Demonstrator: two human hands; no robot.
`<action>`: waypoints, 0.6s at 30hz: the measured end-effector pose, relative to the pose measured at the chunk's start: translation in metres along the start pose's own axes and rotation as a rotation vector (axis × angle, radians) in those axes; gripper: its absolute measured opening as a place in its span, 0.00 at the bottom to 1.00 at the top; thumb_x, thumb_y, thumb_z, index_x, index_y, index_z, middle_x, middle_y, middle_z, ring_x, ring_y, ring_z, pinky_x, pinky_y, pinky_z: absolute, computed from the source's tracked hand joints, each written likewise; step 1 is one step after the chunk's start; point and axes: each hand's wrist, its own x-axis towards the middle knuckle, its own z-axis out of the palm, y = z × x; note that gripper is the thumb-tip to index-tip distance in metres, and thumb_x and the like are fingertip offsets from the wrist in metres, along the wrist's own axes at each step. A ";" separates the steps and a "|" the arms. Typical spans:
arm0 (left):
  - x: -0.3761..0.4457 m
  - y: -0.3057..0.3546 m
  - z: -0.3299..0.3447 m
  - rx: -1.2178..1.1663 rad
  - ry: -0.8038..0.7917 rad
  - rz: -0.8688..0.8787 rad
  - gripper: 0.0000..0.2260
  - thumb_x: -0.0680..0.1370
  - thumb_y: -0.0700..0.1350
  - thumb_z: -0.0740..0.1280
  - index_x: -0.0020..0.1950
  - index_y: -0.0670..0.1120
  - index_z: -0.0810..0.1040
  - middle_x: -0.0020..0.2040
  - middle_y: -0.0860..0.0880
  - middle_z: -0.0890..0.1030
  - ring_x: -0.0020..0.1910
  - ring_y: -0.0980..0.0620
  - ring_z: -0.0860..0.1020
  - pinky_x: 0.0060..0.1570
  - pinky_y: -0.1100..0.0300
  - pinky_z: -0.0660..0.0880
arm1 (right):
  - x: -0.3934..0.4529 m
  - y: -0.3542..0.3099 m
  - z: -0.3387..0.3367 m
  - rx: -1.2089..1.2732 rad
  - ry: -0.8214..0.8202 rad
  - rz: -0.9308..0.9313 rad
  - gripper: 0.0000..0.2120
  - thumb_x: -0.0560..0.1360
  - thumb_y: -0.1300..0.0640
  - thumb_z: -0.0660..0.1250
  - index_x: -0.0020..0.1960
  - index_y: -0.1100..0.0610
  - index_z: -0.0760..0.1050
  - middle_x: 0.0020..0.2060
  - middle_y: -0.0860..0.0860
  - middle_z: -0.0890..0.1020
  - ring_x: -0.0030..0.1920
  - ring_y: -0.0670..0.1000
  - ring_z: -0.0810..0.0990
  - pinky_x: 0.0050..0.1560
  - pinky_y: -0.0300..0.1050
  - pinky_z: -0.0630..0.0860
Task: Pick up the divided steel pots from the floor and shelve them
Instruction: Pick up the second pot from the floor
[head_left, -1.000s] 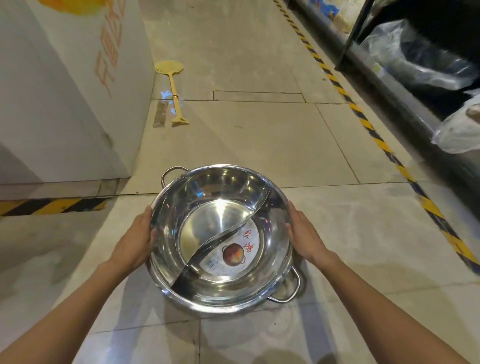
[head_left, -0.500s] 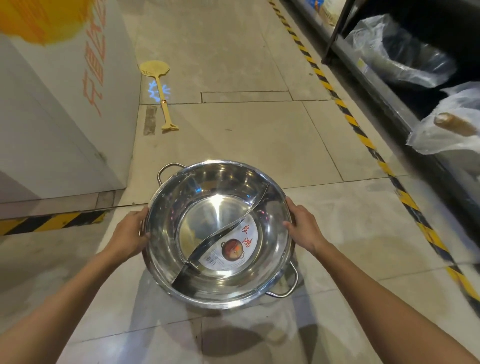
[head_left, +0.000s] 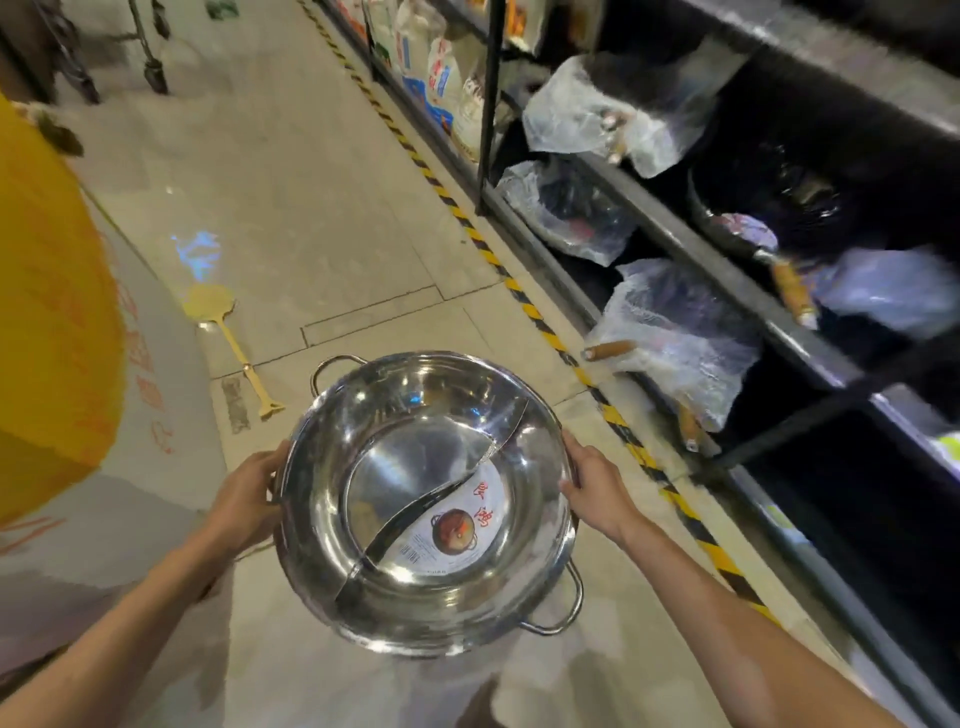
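Note:
A round divided steel pot (head_left: 405, 467) with an S-shaped partition, a paper label inside and two loop handles is held above the floor at the centre. My left hand (head_left: 244, 499) grips its left rim. My right hand (head_left: 597, 483) grips its right rim. The dark metal shelf (head_left: 779, 322) runs along the right side, a short way from the pot. It appears to be a stack of nested pots, but I cannot tell how many.
Woks in plastic bags (head_left: 670, 343) with wooden handles fill the shelf levels on the right. A yellow-black hazard stripe (head_left: 524, 301) marks the floor along the shelf. A yellow fly swatter (head_left: 228, 343) lies on the tiles, beside a white and yellow box (head_left: 62, 364) at left.
The pot has come up off the floor in both hands, and my view has swung right, bringing the shelf and bagged woks into sight.

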 end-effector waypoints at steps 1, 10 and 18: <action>-0.009 0.029 -0.017 0.005 -0.033 0.027 0.24 0.69 0.35 0.71 0.64 0.44 0.73 0.59 0.38 0.75 0.53 0.40 0.75 0.53 0.43 0.75 | -0.021 -0.008 -0.030 0.018 0.018 0.050 0.32 0.74 0.61 0.64 0.74 0.51 0.56 0.37 0.47 0.69 0.40 0.48 0.70 0.41 0.33 0.64; -0.089 0.238 -0.072 0.095 -0.255 0.426 0.26 0.65 0.32 0.71 0.62 0.45 0.76 0.50 0.41 0.78 0.38 0.47 0.75 0.33 0.59 0.70 | -0.244 -0.037 -0.213 0.113 0.294 0.344 0.31 0.73 0.58 0.65 0.73 0.53 0.59 0.59 0.55 0.77 0.61 0.56 0.74 0.61 0.43 0.71; -0.157 0.353 0.008 0.209 -0.552 0.694 0.29 0.68 0.35 0.68 0.68 0.50 0.68 0.54 0.43 0.80 0.44 0.45 0.78 0.41 0.62 0.74 | -0.414 0.011 -0.246 0.121 0.549 0.575 0.30 0.72 0.55 0.69 0.71 0.50 0.63 0.51 0.48 0.81 0.55 0.55 0.79 0.45 0.35 0.68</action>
